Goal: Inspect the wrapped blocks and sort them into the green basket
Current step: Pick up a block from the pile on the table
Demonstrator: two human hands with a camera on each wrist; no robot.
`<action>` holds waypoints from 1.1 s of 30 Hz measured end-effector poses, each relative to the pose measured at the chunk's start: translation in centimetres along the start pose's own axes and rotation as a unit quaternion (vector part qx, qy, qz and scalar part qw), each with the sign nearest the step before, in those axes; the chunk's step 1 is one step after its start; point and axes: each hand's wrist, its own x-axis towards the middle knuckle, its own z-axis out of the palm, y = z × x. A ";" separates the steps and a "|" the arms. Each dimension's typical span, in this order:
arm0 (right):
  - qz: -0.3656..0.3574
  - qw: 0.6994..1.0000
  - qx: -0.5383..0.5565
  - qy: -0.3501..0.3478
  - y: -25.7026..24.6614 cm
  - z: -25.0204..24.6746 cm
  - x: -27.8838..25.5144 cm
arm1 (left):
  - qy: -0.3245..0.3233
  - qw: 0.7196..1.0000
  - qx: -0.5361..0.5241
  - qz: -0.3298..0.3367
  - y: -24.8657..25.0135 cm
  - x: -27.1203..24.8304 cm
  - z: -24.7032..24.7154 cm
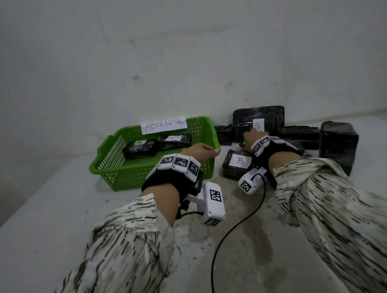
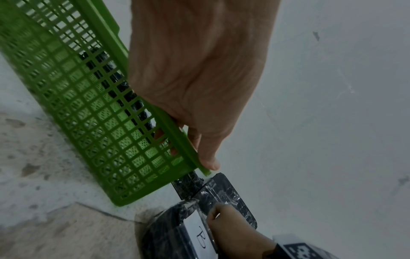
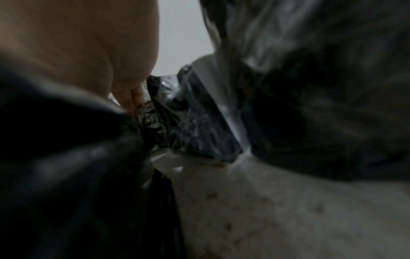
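I am gripping the green basket rim with my left hand, my right hand reaching among wrapped blocks, its grip hidden

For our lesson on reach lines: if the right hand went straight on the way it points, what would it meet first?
Probably the upright wrapped block with the B label; the right hand looks at or against it already, though depth is unclear.

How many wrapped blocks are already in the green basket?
2 visible in the green basket: one block mid-floor, another block behind it nearer the far wall. More could hide under them.
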 end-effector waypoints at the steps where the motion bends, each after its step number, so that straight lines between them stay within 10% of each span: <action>1: -0.011 1.000 0.021 0.015 -0.2 -0.3 -0.3 | -0.001 1.000 0.000 0.000 0.0 0.0 0.0; 11: -0.075 0.993 -0.089 0.017 0.9 -0.8 -0.9 | -0.011 1.000 -0.011 0.009 0.0 0.2 -0.1; 17: -0.106 0.985 0.101 0.092 -0.5 -4.4 -3.3 | -0.008 0.999 -0.036 0.011 0.0 0.3 -0.2; 24: -0.271 0.903 0.281 0.178 -1.8 -6.3 -8.8 | 0.040 0.995 -0.095 0.017 -0.1 0.6 -0.9; 33: -0.455 0.854 0.167 0.188 -4.3 -5.9 -15.5 | 0.105 0.862 -0.489 0.085 1.4 -0.3 -2.4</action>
